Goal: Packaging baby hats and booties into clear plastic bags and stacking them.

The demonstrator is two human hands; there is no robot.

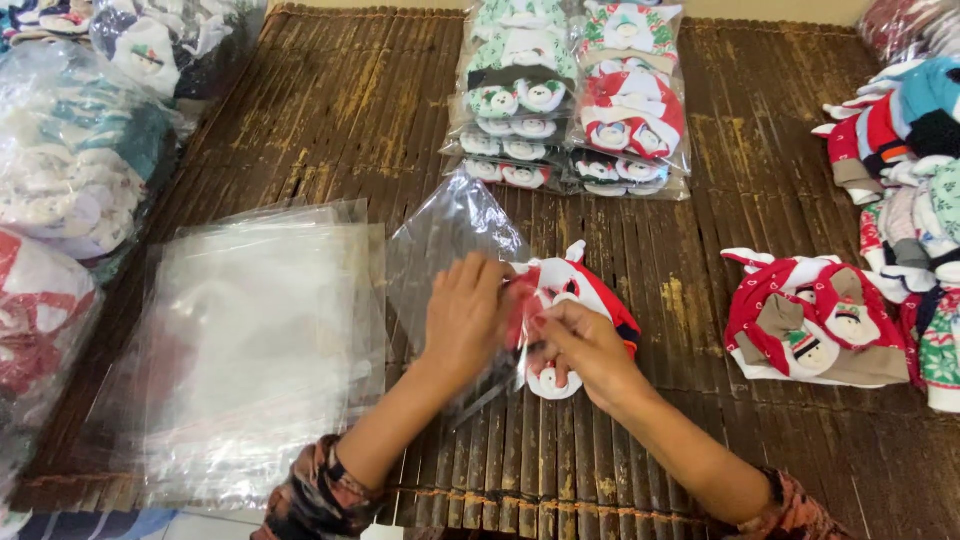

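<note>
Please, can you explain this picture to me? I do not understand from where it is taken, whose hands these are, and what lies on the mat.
One camera, worn on a person's head, looks down at that person's two bare hands. The left hand holds a clear plastic bag. The right hand has its grip on a red and white bundle of small socks with snowman faces at the bag's mouth. All lies on a dark slatted mat. Left is a stack of empty clear bags; at the top, filled packs; right, loose sock bundles.
</note>
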